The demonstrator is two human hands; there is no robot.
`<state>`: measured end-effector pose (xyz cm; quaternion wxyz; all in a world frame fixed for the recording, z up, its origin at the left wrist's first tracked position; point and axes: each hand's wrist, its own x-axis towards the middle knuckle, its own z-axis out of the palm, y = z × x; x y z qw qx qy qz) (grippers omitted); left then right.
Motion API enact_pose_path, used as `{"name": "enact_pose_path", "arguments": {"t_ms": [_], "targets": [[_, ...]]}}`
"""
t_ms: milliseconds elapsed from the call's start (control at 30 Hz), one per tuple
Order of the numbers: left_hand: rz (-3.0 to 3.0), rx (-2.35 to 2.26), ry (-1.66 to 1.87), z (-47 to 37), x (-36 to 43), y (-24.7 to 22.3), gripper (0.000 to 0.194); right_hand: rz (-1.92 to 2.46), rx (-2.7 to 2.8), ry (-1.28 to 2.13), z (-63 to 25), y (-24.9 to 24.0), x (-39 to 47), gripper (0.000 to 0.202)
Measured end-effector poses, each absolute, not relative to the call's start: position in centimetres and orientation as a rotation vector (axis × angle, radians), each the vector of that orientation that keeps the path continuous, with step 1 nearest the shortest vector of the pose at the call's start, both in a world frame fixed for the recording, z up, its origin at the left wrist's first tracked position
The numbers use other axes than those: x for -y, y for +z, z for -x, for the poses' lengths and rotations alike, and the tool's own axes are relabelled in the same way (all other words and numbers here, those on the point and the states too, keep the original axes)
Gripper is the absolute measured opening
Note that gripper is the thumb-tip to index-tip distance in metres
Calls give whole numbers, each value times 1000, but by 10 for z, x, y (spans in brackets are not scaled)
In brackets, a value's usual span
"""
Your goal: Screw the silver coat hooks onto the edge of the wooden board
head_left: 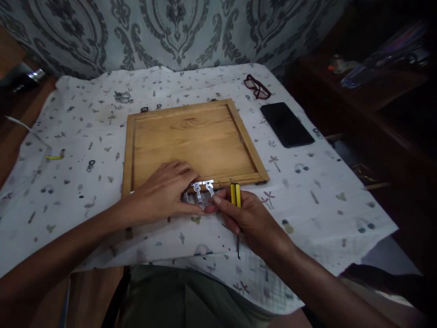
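A framed wooden panel [191,141] lies flat on the cloth. My left hand [164,189] is closed over its near edge, fingers on top and thumb along the front side; the fingertips are partly hidden. Beside that thumb, silver metal clasps [197,189] sit along the edge, their arms pointing toward me. A screwdriver [235,196] with a yellow and black handle is held in my right hand [242,212], its shaft pointing down toward me. The same hand's thumb and finger touch the end of the right-hand metal clasp [209,186].
Beyond the panel lie several small metal pieces [122,96] at the back left. Red-framed glasses [257,86] and a black phone [287,124] rest to the right. A small yellow object [55,156] lies at left on the patterned cloth [307,200]. A patterned curtain [177,32] hangs behind.
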<state>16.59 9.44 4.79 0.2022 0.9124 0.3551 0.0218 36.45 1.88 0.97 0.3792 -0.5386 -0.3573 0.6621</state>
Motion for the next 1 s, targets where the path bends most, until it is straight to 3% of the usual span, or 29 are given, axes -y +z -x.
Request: {"name": "enact_pose_path", "arguments": {"t_ms": [1000], "targets": [[-2592, -1007, 119, -173, -88, 42, 50, 1367, 968, 1686, -365, 7, -23, 42]]}}
